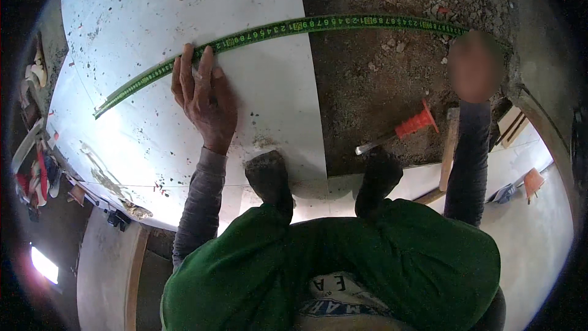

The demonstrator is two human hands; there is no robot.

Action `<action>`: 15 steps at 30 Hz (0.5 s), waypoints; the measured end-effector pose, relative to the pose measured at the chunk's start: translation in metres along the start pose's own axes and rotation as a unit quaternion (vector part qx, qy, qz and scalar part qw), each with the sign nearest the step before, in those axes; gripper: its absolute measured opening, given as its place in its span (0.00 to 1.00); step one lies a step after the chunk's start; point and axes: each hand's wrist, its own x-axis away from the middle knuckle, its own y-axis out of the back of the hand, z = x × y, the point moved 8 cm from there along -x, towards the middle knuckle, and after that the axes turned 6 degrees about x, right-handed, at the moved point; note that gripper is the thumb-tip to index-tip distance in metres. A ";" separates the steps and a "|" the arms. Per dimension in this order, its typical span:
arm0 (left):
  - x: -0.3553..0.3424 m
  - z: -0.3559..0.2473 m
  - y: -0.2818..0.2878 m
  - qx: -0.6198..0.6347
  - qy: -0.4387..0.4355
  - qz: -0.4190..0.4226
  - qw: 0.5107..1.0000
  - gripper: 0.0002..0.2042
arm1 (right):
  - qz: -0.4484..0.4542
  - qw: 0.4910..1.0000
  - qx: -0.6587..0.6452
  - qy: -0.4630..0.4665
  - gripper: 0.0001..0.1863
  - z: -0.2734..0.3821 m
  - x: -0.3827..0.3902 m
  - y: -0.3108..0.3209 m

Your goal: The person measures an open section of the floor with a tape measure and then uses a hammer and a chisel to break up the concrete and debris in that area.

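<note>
A green tape measure (344,22) lies pulled out across white floor tiles (269,86) and onto bare rubble-strewn ground (355,79). My left hand (209,101) is open on the tile, fingers stretched out and their tips on the tape. At the tape's right end my right hand (474,70) is blurred, so its fingers and any grip cannot be made out. A chisel (395,132) with an orange-red guarded grip lies on the bare ground near my right foot. Beside my right forearm rests a hammer (450,147) with a wooden handle.
My dark shoes (267,168) stand near the tile edge. To the far right lie wood pieces (511,125) and a trowel-like tool with an orange part (533,182). Assorted tools and cloths (40,178) are heaped at the far left. Grit dots the tiles.
</note>
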 end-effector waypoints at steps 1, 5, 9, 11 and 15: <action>0.000 0.000 0.000 -0.007 0.000 0.003 1.000 0.17 | 0.026 0.999 -0.021 0.008 0.23 0.001 0.000 -0.004; 0.002 0.002 -0.001 -0.001 -0.004 -0.008 1.000 0.17 | 0.062 0.998 -0.004 0.032 0.25 0.002 0.000 -0.005; 0.004 0.006 -0.002 0.017 0.013 -0.006 1.000 0.16 | 0.027 1.000 -0.007 0.009 0.27 -0.005 -0.003 0.001; 0.004 0.005 -0.002 0.017 0.011 -0.008 1.000 0.16 | -0.018 1.000 0.002 -0.001 0.29 -0.009 -0.003 0.011; 0.003 0.005 -0.003 0.021 0.007 -0.014 1.000 0.17 | 0.042 0.999 0.016 0.024 0.27 -0.004 -0.010 0.011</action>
